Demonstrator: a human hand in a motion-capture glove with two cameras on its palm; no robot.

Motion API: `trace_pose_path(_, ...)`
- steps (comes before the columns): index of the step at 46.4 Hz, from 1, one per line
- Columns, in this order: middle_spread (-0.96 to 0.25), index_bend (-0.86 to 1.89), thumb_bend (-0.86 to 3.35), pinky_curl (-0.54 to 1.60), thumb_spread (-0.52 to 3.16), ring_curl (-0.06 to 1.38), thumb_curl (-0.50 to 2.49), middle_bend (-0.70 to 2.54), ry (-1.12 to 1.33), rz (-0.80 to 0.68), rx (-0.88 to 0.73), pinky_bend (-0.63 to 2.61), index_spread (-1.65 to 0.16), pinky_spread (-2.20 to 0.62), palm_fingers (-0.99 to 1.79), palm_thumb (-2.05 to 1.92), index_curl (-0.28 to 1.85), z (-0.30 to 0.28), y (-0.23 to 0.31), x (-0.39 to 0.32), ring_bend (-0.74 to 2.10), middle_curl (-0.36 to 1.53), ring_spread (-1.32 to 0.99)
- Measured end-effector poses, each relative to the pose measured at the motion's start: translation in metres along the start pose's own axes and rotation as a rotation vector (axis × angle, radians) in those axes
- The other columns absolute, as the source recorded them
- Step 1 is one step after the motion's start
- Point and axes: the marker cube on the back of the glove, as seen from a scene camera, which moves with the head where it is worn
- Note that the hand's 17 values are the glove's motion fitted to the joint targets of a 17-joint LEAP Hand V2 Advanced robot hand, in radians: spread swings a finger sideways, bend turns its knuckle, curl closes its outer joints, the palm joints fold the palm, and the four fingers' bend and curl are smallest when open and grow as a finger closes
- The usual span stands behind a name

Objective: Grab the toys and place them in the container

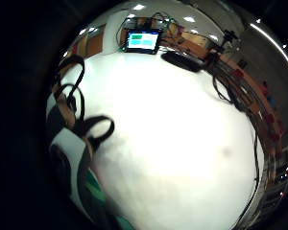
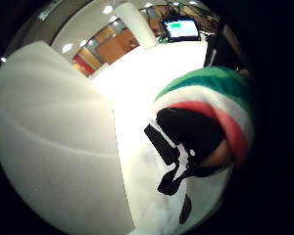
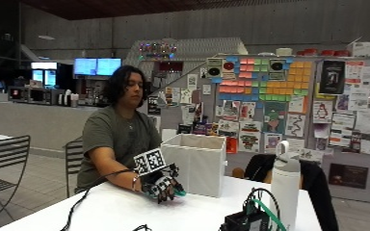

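Observation:
In the outside view my gloved right hand (image 3: 161, 185) hovers just above the white table (image 3: 121, 211), close beside the front wall of the white fabric container (image 3: 194, 163). Its fingers curl round a soft toy striped green, white and red (image 2: 210, 98), of which a green edge (image 3: 180, 193) shows under the hand. The thumb side palm view has the toy pressed close against the palm and thumb (image 2: 188, 132), with the container's wall (image 2: 54, 147) right beside it. A green part of the toy (image 1: 101, 191) also shows beside the strapped fingers (image 1: 81, 129) over the table.
A tall white bottle (image 3: 286, 178) and a black device with cables (image 3: 249, 219) stand near the table's front right. A lit tablet (image 1: 143, 40) and a flat black object (image 1: 182, 61) lie at the far edge. A metal chair (image 3: 2, 159) is off to the left.

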Motion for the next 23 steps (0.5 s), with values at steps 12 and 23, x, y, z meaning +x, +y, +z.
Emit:
trace_pose_path(12, -0.35, 0.15, 0.03, 0.46, 1.55, 0.58, 0.29, 1.01, -0.106, 0.073, 0.122, 1.06, -0.31, -0.44, 1.3, 0.12, 0.5, -0.102, -0.006, 0.037, 1.42, 0.81, -0.33)
trace_pose_path(23, -0.33, 0.23, 0.11, 0.5, 1.64, 0.61, 0.28, 1.16, -0.395, -0.141, 0.385, 1.11, -0.32, -0.44, 1.26, 0.16, 0.55, -0.302, 0.027, -0.055, 1.49, 0.86, -0.32)
